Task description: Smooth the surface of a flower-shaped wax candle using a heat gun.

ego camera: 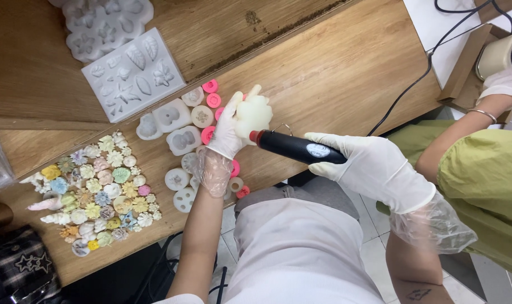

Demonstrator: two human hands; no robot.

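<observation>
Cream-white lumpy cast figure sat gripped in my left hand; right hand clasped the black rotary tool, red tip touching it. Trimming seemed underway; steadiness was needed next.

Head cam, steep downward, close-up.

Oval white label on black tool

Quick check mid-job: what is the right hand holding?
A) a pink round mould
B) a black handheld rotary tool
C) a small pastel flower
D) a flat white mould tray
B: the gloved right hand grips the black rotary tool, its red tip against the cream figure in the left hand.
</observation>
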